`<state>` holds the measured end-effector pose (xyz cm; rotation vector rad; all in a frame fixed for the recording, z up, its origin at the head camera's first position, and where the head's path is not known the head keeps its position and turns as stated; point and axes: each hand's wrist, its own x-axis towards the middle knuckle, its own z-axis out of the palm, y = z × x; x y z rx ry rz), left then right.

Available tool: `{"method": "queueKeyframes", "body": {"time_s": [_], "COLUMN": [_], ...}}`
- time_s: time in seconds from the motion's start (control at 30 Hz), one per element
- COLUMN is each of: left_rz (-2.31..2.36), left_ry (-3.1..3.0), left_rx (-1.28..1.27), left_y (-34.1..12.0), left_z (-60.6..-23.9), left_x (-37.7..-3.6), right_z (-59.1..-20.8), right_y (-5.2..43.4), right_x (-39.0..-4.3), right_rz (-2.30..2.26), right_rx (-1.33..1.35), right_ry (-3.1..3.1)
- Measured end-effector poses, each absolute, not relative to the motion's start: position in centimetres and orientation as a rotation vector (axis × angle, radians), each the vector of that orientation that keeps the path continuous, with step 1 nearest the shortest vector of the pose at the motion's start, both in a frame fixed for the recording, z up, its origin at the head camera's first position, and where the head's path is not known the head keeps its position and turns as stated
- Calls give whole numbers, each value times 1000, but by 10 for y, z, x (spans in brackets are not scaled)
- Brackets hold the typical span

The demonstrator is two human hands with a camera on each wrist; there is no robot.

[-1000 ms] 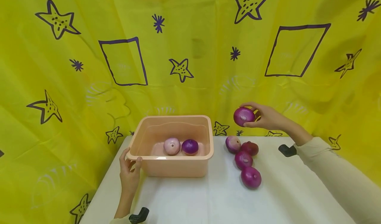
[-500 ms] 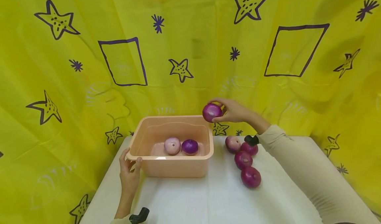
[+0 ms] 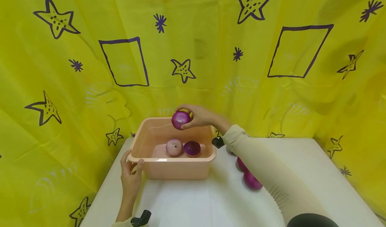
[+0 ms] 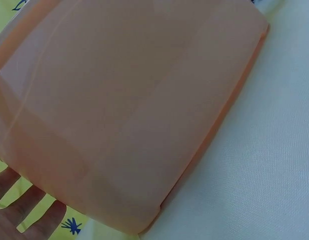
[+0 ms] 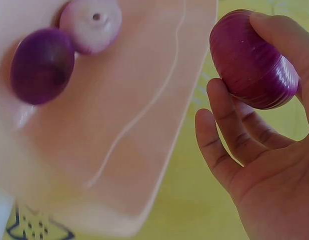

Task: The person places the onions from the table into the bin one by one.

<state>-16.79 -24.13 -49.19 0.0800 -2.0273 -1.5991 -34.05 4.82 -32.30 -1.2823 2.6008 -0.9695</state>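
1. Right wrist view: right hand (image 5: 264,150) grips a red onion (image 5: 252,60) in curled fingers, above the peach tub (image 3: 178,168).
2. Head view only: left hand (image 3: 130,176) pinches the tub's corner rim.
3. White table (image 3: 193,203); yellow star-printed cloth (image 3: 60,69) behind.

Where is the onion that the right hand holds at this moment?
In the head view the held onion is in the right hand, in the air over the back of the tub, above the two onions lying inside.
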Motion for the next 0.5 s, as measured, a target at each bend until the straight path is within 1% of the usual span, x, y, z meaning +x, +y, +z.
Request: {"method": "queueKeyframes", "body": {"time_s": [0.2,0.5], "left_rz": [-1598,-1579], "left_ry": [-2027,-2049], "left_rx": [88,98], "left_y": [-240,-242], "left_z": [-491,-493], "left_x": [-168,-169], "right_z": [-329,-336], "right_y": [25,11], "right_x": [-337,-336], "right_rz": [-995,-946], "right_rx": [-1276,-1300], "right_ry": [2544,2523]}}
